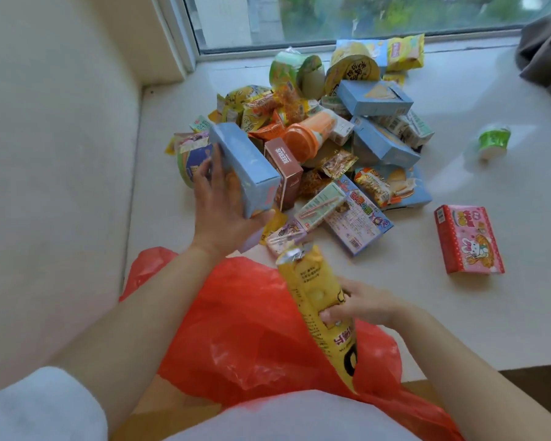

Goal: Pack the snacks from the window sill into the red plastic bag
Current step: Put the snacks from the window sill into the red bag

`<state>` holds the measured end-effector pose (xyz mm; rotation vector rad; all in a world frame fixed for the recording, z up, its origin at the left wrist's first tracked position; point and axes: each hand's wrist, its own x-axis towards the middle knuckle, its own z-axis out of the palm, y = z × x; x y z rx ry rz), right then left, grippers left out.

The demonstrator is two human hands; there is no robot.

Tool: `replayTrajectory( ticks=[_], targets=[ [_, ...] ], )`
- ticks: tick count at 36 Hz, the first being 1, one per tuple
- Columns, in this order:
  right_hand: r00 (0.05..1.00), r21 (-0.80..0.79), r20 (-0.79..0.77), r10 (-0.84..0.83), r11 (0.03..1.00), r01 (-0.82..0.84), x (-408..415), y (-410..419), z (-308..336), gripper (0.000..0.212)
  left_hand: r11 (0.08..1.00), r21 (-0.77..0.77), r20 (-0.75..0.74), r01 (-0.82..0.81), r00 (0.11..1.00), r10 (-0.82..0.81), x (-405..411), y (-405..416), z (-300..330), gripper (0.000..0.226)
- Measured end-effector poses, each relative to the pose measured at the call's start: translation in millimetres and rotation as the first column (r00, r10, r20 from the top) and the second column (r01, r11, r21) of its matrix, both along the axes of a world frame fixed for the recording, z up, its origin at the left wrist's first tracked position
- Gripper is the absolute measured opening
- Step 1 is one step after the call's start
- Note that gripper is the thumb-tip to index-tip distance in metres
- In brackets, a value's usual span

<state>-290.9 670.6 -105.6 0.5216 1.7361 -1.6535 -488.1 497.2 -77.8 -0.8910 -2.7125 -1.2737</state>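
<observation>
Nearest, the red plastic bag lies crumpled at the edge of the window sill, and the right hand has its grip closed on a long yellow snack packet printed in black, its lower end inside the bag's mouth. Beyond and to the left, the left hand has its grip wrapped around a light blue box, held at the near edge of the snack pile. Just right of that box stands a brown box reading "BEERUS". Far right of both hands lies a red and pink box showing a rabbit, apart from the pile.
</observation>
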Motion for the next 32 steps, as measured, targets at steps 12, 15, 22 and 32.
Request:
replayTrajectory(
  ticks=[12, 15, 22, 32],
  targets=[
    [0.992, 0.27, 0.073, -0.1, 0.96, 0.077, -6.6, -8.4, -32.6, 0.041, 0.976, 0.216, 0.121, 0.012, 0.992, -0.039, 48.5, -27.0, 4.1, 0.121],
    [0.967, 0.239, 0.036, -0.251, 0.942, 0.236, -11.0, -2.2, -32.3, 0.043, 0.986, 0.16, 0.217, 0.051, 0.972, -0.086, 70.4, -33.6, -17.8, 0.118],
    [0.917, 0.358, -0.128, -0.377, 0.845, 0.398, -21.3, 9.9, -32.4, 0.037, 0.758, -0.554, 0.178, 0.344, 0.939, -0.295, 98.9, -72.7, -68.7, 0.115],
    [0.88, 0.655, -0.279, -0.384, 0.594, 0.467, -30.4, 7.2, -22.0, 0.051, 0.123, -0.826, 0.45, 0.55, 0.775, -0.444, 109.3, -125.3, -70.1, 0.087]
  ],
)
